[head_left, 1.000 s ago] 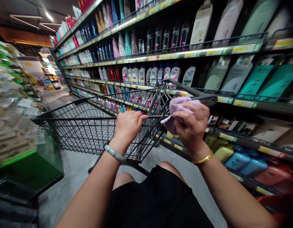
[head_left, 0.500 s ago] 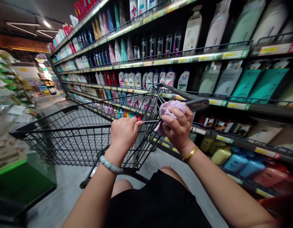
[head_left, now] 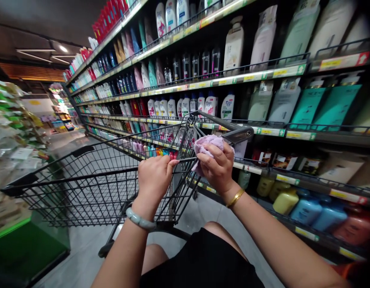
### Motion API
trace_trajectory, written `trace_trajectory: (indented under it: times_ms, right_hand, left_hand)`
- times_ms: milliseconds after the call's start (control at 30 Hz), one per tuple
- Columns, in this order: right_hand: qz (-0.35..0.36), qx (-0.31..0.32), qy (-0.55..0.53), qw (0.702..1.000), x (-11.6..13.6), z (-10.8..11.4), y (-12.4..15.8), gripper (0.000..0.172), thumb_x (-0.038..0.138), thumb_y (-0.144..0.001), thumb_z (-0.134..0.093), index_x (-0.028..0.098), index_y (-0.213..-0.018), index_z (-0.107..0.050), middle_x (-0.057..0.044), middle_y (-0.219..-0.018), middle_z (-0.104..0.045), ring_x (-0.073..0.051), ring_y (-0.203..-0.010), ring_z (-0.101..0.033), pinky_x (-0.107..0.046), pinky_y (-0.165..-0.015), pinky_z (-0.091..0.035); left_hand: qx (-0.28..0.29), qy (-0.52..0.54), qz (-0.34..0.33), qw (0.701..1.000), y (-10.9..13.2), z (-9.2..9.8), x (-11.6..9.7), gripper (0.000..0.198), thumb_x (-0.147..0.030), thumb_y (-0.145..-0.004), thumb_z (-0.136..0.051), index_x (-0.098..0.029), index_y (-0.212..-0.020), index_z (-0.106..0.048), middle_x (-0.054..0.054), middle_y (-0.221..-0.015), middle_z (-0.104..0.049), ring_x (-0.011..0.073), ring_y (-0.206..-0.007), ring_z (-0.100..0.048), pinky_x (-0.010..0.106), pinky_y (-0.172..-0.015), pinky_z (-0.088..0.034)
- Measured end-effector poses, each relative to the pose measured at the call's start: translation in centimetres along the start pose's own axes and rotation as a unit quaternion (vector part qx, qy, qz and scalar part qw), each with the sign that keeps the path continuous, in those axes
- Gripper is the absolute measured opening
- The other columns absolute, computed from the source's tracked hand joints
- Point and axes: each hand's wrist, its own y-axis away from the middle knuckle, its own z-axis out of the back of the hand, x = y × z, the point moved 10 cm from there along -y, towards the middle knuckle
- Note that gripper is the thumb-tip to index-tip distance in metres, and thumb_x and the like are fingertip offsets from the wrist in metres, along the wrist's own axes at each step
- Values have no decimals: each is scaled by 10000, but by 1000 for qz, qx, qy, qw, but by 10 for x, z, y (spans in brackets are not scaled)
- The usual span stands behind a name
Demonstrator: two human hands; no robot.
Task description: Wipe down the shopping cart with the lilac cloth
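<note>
While the pink cloth (head_left: 210, 143) is bunched in the clenched right hand (head_left: 217, 168) against the cart (head_left: 67, 180) rail (head_left: 186, 159) below the handle (head_left: 233, 130), that rail is gripped by the left hand (head_left: 155, 176), and wiping is judged barely begun, beside stocked shelves (head_left: 263, 74).

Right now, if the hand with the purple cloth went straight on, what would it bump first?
Probably the cart handle: the right hand presses its cloth just under it, though depth is unclear.
</note>
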Motion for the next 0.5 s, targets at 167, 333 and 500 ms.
trace_trajectory:
  times_ms: [167, 333, 500]
  right_hand:
    - [52, -3, 6, 999, 19, 0, 5, 166, 230, -925, -714, 338, -1046, -747, -11, -1215, -762, -240, -1208, -592, -472, -1109, -498]
    - [78, 22, 6, 997, 15, 10, -5, 150, 260, -922, -730, 358, -1035, -739, 11, -1212, -755, -234, -1196, -592, -476, -1109, -509]
    - [-13, -16, 14, 1000, 2, 26, -16, 174, 189, -893, -736, 327, -998, -723, -26, -1192, -728, -255, -1187, -608, -503, -1079, -524]
  left_hand:
    - [6, 15, -1, 1000, 0, -2, 5, 538, -570, -1063, -323, -227, -744, -588, 64, -789, -710, 259, -818, -636, 369, -682, -244]
    - [6, 10, -2, 1000, 1, -1, 3, 523, -575, -1057, -346, -230, -747, -588, 65, -772, -701, 260, -797, -629, 377, -684, -266]
    - [-5, 66, -18, 998, 10, 8, 16, 454, -563, -1054, -377, -235, -927, -664, 67, -954, -745, 264, -927, -650, 381, -761, -358]
